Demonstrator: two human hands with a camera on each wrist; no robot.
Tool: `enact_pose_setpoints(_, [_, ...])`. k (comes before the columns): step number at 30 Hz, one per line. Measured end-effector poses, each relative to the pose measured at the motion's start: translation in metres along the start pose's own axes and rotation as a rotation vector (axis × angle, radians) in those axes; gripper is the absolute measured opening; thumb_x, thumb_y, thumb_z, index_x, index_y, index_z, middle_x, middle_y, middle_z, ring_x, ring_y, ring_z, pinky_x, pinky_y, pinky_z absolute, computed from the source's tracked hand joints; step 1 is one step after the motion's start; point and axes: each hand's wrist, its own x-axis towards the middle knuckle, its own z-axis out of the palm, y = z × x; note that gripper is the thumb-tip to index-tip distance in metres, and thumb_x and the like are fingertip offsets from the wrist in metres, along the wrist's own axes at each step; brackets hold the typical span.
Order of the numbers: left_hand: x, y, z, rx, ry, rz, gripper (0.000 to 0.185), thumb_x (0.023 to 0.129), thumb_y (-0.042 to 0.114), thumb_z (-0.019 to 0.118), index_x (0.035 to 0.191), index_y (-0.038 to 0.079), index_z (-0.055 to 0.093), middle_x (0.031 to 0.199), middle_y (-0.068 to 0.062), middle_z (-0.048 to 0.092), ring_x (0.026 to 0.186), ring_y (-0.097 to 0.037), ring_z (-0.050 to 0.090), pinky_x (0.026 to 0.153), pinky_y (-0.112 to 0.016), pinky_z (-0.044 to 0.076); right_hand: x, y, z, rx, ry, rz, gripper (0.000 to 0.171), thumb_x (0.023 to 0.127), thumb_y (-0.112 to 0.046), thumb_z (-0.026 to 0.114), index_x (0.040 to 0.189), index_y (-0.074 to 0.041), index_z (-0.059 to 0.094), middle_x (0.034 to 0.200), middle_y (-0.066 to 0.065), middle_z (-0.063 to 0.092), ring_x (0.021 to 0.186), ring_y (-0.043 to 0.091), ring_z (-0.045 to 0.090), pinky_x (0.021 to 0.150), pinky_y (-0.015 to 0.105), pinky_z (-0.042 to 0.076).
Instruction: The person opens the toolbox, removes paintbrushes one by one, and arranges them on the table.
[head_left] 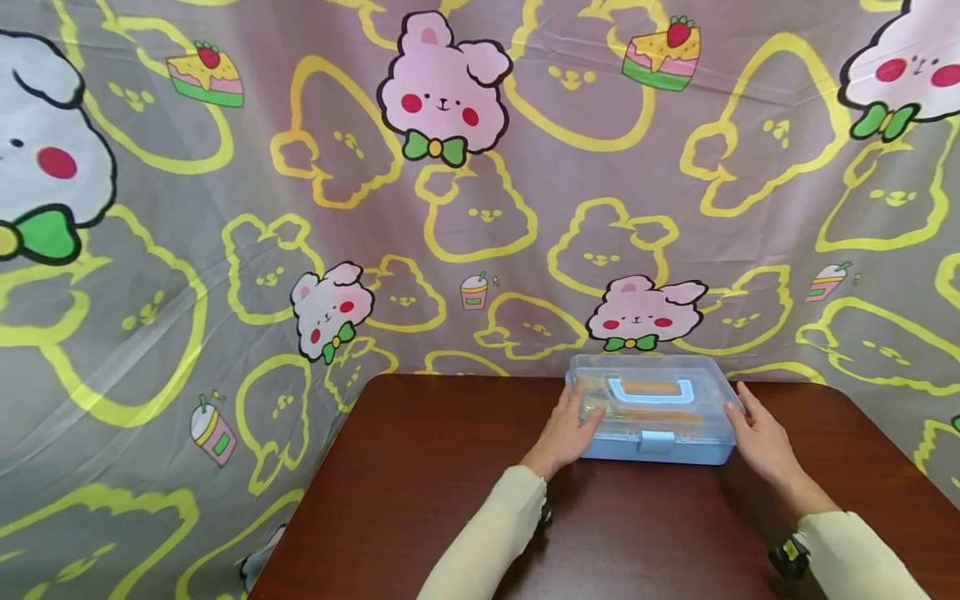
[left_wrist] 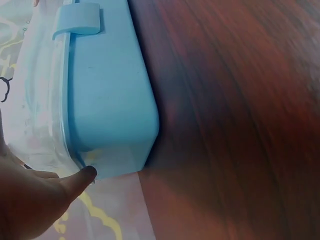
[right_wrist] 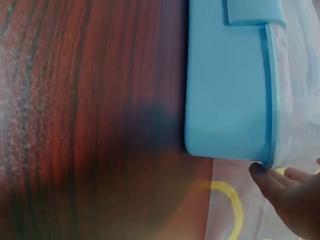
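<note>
Head cam had the blue storage box (head_left: 651,410) sitting at the far edge of the dark wooden table (head_left: 420,483), right up against the cartoon bunny curtain (head_left: 225,250). Left hand (head_left: 567,432) cupped its left end, fingers curled onto the clear lid; right hand (head_left: 759,433) lay flat along the right end with fingers mostly straight. Looked like both ends were bracketed so the box couldn't slide or twist, with the latch (head_left: 654,441) facing the person and the handle (head_left: 651,388) folded flat.

Left wrist cam only caught the box (left_wrist: 107,100) side-on, with the thumb (left_wrist: 75,181) pressed on the lower corner, a contact the head view hid.

Right wrist cam showed the box (right_wrist: 227,85) too, but that thumb (right_wrist: 265,181) was just at the corner, touching or barely off, couldn't tell. Neither wrist view showed the handle.
</note>
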Motion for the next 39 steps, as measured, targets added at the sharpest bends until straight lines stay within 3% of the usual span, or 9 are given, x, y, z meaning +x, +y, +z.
enact_pose_setpoints(9, [0.005,0.002,0.005,-0.058,0.082,0.013,0.064,0.098,0.053,0.038,0.152,0.022,0.022,0.155,-0.012,0.019,0.139,-0.028,0.023,0.107,-0.045,0.027,0.006,0.003,0.001,0.041,-0.017,-0.071,0.058,0.104,-0.035,0.028,0.149,0.000,0.018,0.142,0.038,0.024,0.124,0.059,0.026,0.094,0.068,0.023])
enact_pose_setpoints(15, [0.002,0.001,0.005,-0.140,0.128,0.035,0.060,0.098,0.048,0.043,0.149,0.018,0.031,0.151,-0.015,0.027,0.136,-0.029,0.028,0.106,-0.045,0.028,0.004,0.000,0.003,0.021,-0.025,-0.034,0.059,0.104,-0.038,0.028,0.150,-0.004,0.018,0.139,0.039,0.028,0.121,0.059,0.030,0.091,0.068,0.026])
enact_pose_setpoints(21, [0.000,0.004,0.002,-0.154,0.104,0.034,0.059,0.098,0.043,0.044,0.149,0.017,0.031,0.151,-0.019,0.026,0.137,-0.030,0.027,0.106,-0.045,0.028,-0.002,-0.002,0.002,0.034,-0.027,-0.006,0.059,0.103,-0.038,0.029,0.150,-0.003,0.019,0.135,0.042,0.031,0.118,0.059,0.033,0.090,0.067,0.028])
enact_pose_setpoints(26, [0.000,0.003,0.003,-0.165,0.073,-0.012,0.059,0.097,0.047,0.044,0.150,0.026,0.030,0.153,-0.010,0.025,0.138,-0.024,0.024,0.107,-0.044,0.027,-0.008,-0.004,0.003,0.059,-0.027,0.010,0.060,0.103,-0.038,0.029,0.150,-0.004,0.017,0.137,0.042,0.028,0.120,0.059,0.031,0.092,0.068,0.027])
enact_pose_setpoints(39, [-0.015,-0.006,-0.007,-0.147,0.047,0.013,0.060,0.096,0.053,0.043,0.149,0.030,0.029,0.154,-0.010,0.024,0.137,-0.027,0.027,0.105,-0.048,0.030,-0.022,-0.012,0.011,0.027,0.016,-0.035,0.057,0.104,-0.035,0.032,0.149,-0.003,0.022,0.132,0.040,0.037,0.113,0.054,0.040,0.086,0.062,0.033])
